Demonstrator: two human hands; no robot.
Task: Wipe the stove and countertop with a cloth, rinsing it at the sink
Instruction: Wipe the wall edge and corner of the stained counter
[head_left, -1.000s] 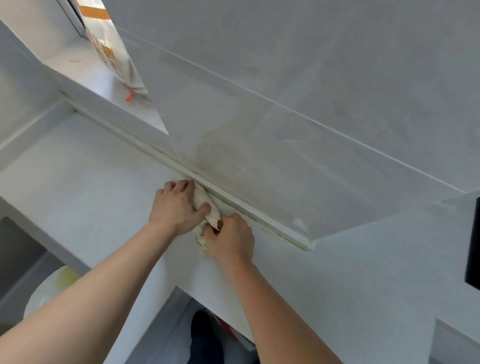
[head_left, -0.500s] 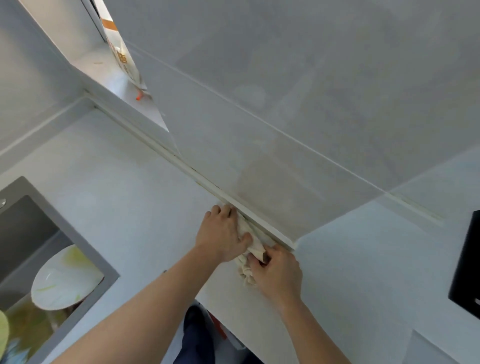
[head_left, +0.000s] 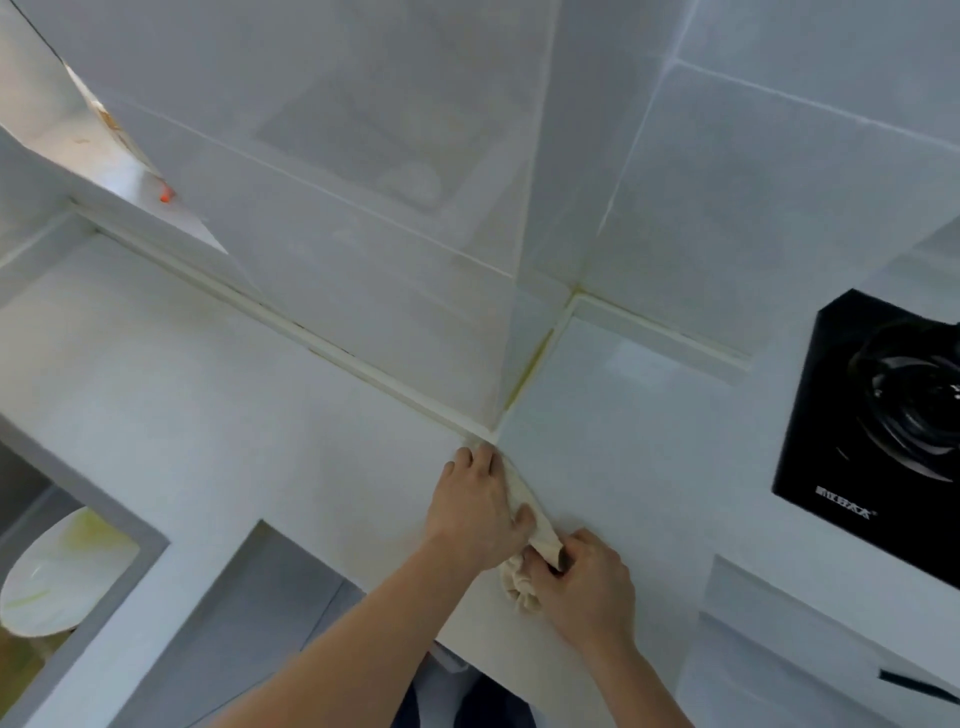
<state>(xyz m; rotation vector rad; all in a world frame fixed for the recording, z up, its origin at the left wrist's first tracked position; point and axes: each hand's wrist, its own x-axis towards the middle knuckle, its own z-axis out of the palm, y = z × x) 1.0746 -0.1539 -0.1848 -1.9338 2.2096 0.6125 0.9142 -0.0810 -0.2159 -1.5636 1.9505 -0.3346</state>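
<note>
A beige cloth (head_left: 522, 499) lies rolled into a strip on the white countertop (head_left: 208, 395), just in front of the wall's protruding corner. My left hand (head_left: 478, 506) presses down on its far end, thumb against the roll. My right hand (head_left: 587, 582) grips the bunched near end. The black stove (head_left: 878, 436) is set into the countertop at the right, apart from both hands. The sink (head_left: 31, 519) shows at the lower left.
A white plate (head_left: 57, 571) with yellowish smears sits in the sink. A cream sealing strip (head_left: 311, 338) runs along the foot of the tiled wall. A window ledge (head_left: 104, 156) with a small orange item is at the upper left.
Both hands have slid the cloth rightward along the wall strip to the protruding corner. The view has swung right, and the stove now shows more fully.
</note>
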